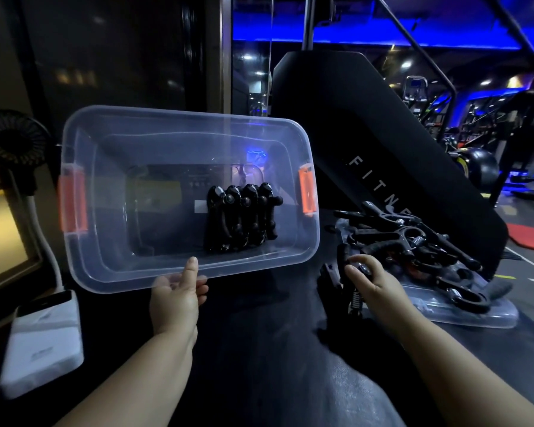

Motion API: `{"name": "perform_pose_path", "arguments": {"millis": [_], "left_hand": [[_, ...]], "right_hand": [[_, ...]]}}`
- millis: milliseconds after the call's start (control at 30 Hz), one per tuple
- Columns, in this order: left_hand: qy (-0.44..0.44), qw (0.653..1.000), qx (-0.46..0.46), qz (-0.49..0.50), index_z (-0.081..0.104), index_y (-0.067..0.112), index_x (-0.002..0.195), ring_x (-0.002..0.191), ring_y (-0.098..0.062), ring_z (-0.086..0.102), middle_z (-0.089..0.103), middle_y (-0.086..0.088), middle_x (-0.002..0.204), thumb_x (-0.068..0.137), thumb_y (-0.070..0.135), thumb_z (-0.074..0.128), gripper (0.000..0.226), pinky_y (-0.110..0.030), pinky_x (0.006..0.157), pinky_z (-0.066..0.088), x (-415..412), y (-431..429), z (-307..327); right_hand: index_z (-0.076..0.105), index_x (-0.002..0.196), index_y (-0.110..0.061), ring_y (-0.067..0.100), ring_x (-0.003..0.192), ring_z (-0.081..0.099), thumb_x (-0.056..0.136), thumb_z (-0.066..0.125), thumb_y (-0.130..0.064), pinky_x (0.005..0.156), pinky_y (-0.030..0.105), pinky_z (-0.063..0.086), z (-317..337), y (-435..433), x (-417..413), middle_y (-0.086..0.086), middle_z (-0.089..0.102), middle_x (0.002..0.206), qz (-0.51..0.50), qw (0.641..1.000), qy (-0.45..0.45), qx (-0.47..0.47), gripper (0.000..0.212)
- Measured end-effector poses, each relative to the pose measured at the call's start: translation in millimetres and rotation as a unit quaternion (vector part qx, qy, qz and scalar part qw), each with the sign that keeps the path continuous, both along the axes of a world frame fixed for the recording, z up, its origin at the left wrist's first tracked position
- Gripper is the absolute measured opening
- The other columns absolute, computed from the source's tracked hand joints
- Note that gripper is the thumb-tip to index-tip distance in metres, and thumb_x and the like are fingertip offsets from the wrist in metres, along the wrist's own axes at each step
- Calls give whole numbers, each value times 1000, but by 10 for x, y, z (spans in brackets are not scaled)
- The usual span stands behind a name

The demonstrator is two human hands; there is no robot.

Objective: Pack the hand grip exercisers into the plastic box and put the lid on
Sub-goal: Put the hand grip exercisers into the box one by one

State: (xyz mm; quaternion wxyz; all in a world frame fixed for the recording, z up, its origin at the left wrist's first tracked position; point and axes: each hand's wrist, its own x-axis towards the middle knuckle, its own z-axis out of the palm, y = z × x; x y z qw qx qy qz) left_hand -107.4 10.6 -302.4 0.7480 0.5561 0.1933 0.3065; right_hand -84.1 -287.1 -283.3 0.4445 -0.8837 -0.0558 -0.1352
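Hand grip exercisers: a row of four (241, 218), black, stands side by side inside the plastic box (173, 117), right of centre against its floor. The box is clear and tipped so its open mouth faces the camera, with an orange latch (307, 191) at each short end.

Left hand (176, 298): grip closed on the box's near long rim, thumb over the edge, fingers showing through the plastic behind it.

Right hand (372, 280): grip curled round one loose exerciser (353, 298), its spring showing below the fingers. It sits just beside the heap of exercisers (413, 245), which lies on the clear lid (475, 315).

Left half of the box floor is bare. A gap of dark surface (259, 349) separates the box from the heap. A white power bank (43, 340) and a small fan (11, 140) are at far left.
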Motion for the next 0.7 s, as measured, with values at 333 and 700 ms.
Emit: {"name": "perform_pose_path", "arguments": {"millis": [333, 700], "left_hand": [[1, 1000, 7, 1, 51, 14, 88, 67, -15, 62, 67, -5, 79, 89, 36, 63, 25, -26, 59, 48, 7, -7, -4], [-4, 1000, -6, -8, 52, 13, 89, 67, -15, 62, 67, -6, 79, 89, 35, 63, 25, -26, 60, 49, -9, -1, 1]], "right_hand": [[64, 110, -33, 11, 96, 58, 92, 60, -35, 77, 25, 37, 100, 17, -45, -5, 64, 99, -55, 998, 17, 6, 19], [55, 133, -24, 18, 58, 49, 86, 64, -11, 54, 30, 40, 211, 64, -89, 2, 61, 72, -31, 982, 98, 157, 49]]}}
